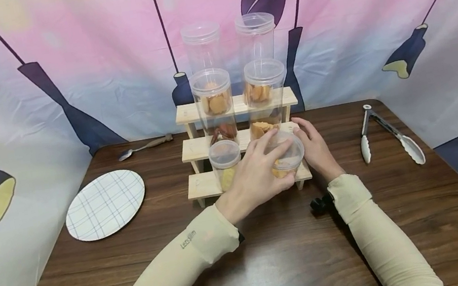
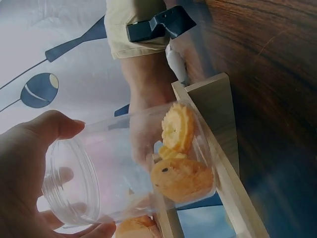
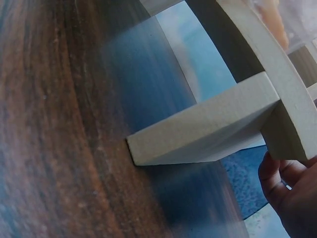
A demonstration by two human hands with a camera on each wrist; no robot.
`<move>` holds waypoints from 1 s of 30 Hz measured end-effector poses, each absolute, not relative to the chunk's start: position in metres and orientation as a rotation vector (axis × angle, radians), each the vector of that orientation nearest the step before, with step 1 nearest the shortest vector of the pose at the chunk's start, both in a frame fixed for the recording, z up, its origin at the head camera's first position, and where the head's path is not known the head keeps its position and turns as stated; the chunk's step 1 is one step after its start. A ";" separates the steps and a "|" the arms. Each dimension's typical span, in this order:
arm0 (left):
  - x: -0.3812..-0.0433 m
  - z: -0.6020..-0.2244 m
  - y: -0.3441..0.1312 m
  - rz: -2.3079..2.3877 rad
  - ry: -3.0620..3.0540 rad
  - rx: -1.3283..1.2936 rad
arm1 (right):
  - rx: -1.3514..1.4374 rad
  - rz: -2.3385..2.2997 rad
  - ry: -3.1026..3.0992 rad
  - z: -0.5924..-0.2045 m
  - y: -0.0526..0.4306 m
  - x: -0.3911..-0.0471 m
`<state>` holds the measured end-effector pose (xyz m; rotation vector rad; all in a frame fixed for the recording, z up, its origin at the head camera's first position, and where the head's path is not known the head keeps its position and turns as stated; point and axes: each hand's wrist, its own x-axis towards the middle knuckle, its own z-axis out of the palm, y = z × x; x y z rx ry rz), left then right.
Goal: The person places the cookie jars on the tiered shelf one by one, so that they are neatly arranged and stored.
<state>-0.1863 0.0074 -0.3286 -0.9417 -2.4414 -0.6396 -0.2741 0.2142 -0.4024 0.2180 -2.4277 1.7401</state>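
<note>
My left hand (image 1: 257,168) grips a clear lidded jar (image 1: 290,153) by its lid, at the right end of the lowest step of a wooden stand (image 1: 203,182). Through the jar's wall in the left wrist view show a ridged yellow cookie (image 2: 178,128) and a smooth brown one (image 2: 182,179) at its base. My right hand (image 1: 319,153) holds the right end of the stand, with thumb and fingers curled at the tip of a plank (image 3: 290,129). A shorter jar (image 1: 226,163) with yellow contents is left of my left hand.
Taller clear jars (image 1: 213,95) with cookies and other snacks fill the upper steps. A checked oval plate (image 1: 105,205) and a spoon (image 1: 144,147) lie at the left; tongs (image 1: 385,133) lie spread at the right. A patterned cloth (image 1: 120,80) hangs behind the table.
</note>
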 end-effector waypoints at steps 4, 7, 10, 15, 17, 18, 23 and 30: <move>-0.188 -0.331 0.009 -0.644 -2.433 -0.923 | 0.219 1.737 -2.420 -0.403 0.214 -0.274; -0.190 -0.331 0.010 -0.648 -2.429 -0.895 | 0.213 1.716 -2.419 -0.403 0.214 -0.274; -0.190 -0.332 0.012 -0.655 -2.447 -0.850 | 0.208 1.702 -2.423 -0.403 0.213 -0.274; -0.189 -0.333 0.013 -0.669 -2.461 -0.798 | 0.201 1.702 -2.432 -0.403 0.213 -0.274; -0.188 -0.334 0.013 -0.672 -2.455 -0.790 | 0.202 1.704 -2.436 -0.403 0.214 -0.274; -0.188 -0.334 0.013 -0.672 -2.451 -0.787 | 0.203 1.705 -2.437 -0.403 0.214 -0.274; -0.187 -0.336 0.014 -0.675 -2.438 -0.781 | 0.213 1.711 -2.434 -0.403 0.214 -0.274; -0.187 -0.338 0.015 -0.670 -2.444 -0.776 | 0.220 1.711 -2.424 -0.404 0.214 -0.274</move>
